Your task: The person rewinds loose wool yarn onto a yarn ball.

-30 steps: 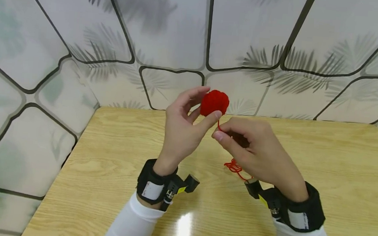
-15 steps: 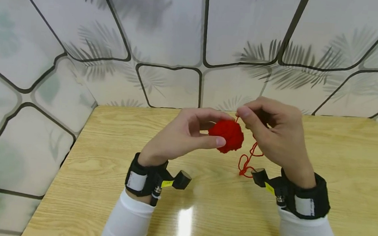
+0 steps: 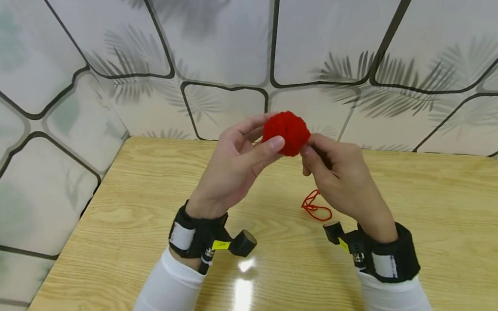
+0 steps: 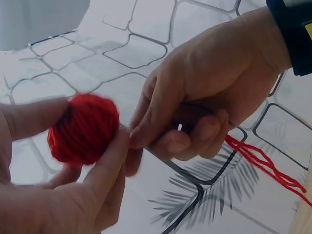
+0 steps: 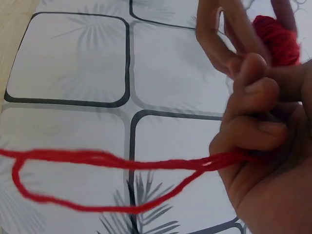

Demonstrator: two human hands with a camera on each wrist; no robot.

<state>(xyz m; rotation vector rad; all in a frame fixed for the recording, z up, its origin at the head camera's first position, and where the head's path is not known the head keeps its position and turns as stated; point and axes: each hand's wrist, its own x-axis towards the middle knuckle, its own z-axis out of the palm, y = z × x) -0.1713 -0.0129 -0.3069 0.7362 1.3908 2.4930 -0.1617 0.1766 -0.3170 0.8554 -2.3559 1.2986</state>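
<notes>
A small ball of red yarn [image 3: 289, 132] is held up by my left hand [image 3: 237, 167], thumb on the near side and fingers behind. The left wrist view shows its wound strands, with the thumb and fingers around the ball [image 4: 84, 129]. My right hand [image 3: 344, 177] is close at the ball's right side, thumb and forefinger pinched together. In the right wrist view, loose red yarn [image 5: 112, 161] runs out from under the curled fingers of the right hand [image 5: 263, 131] in a long loop. The head view shows this loose yarn [image 3: 315, 209] below the right hand, over the table.
The light wood table [image 3: 147, 225] spans the area under both arms. Behind it stands a pale wall [image 3: 223, 36] with dark-outlined panels and leaf prints. Each wrist wears a black strap with a small camera, the left camera [image 3: 242, 244] and right camera [image 3: 334, 232].
The ball went down and right, then back up and left, turning in my left hand. My right hand rose above the ball's right side, then came down beside it, the yarn moving along.
</notes>
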